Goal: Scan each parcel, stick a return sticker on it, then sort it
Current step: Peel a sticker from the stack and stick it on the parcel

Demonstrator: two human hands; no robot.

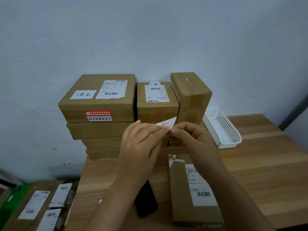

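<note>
Left hand (141,140) and right hand (188,137), fingers clamped on the sticker (166,123) over the near parcel (183,205); best peeled slowly, then laid flat, clear of the barcode (203,194).

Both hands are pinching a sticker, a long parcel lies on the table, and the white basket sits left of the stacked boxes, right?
Not quite. The head view shows the white basket right of the stacked boxes, not left. The rest holds: left hand and right hand pinch the sticker; the long parcel lies on the table.
</note>
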